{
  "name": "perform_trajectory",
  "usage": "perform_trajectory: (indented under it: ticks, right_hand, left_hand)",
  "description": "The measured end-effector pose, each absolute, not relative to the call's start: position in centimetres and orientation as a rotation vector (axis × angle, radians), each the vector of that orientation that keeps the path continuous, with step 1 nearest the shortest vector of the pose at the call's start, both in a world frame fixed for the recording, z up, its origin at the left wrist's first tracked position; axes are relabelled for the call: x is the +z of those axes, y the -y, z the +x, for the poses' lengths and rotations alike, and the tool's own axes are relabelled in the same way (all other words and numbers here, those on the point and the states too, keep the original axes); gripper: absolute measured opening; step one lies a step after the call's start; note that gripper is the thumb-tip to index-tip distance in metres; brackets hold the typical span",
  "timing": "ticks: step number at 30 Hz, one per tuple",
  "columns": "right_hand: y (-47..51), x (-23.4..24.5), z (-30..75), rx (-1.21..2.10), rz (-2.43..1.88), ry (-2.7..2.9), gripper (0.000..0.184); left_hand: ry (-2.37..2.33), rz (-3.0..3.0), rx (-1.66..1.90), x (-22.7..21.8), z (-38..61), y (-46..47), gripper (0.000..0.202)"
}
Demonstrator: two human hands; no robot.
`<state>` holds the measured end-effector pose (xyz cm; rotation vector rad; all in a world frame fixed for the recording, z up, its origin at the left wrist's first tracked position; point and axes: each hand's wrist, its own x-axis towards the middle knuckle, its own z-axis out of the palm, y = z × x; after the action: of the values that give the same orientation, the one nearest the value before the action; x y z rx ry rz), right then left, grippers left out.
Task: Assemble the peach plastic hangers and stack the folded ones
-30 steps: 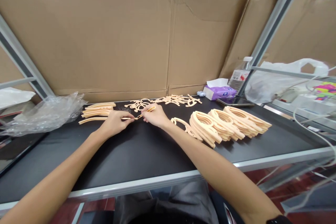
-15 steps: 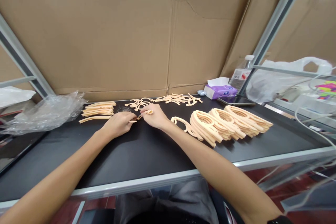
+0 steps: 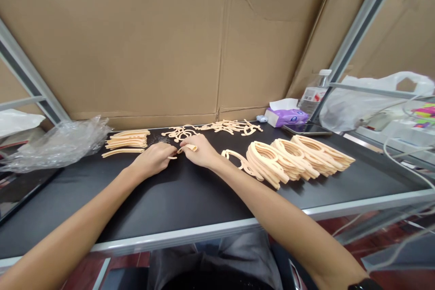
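You are working at a black counter [image 3: 190, 199] with a torn cardboard sheet [image 3: 136, 45] standing behind it. At the far left, a crumpled clear plastic bag [image 3: 57, 142] is resting against the counter's edge, and just right of it a stack of curved peach strips [image 3: 127, 141] is lying flat, with one loose strip [image 3: 122, 152] in front. Your left hand [image 3: 152, 159] is closing its grip in a tight pinch on a small peach piece [image 3: 172, 157], and your right hand [image 3: 200, 150] is pinching a short peach strip [image 3: 190, 147] just beside it, the two hands almost touching above the counter. A tangle of peach cut-outs [image 3: 212, 129] is lying just beyond your hands. To the right, overlapping rows of horseshoe-shaped peach frames [image 3: 272, 163] are leaning on one another. Farther back, a purple tissue pack [image 3: 283, 118], a phone [image 3: 306, 130] and a plastic water bottle [image 3: 314, 95] are sitting near the counter's back edge, with a white plastic bag [image 3: 374, 104] bulging at the far right
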<state>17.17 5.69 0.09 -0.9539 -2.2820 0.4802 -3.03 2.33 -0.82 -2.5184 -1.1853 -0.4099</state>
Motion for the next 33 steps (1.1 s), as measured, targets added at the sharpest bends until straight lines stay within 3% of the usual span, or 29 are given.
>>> perform_trajectory:
  ticks: [22,33]
  right_hand:
    - [-5.2,-0.4,16.9,0.641,-0.961,2.041,0.023]
    - [-5.2,-0.4,16.5,0.815,-1.002,1.892,0.020]
  left_hand:
    - [1.200,-2.418,-0.706,-2.0,-3.9,-2.8,0.027]
    - [1.456,-2.408,-0.848,-1.2,-2.8,-2.3,0.030]
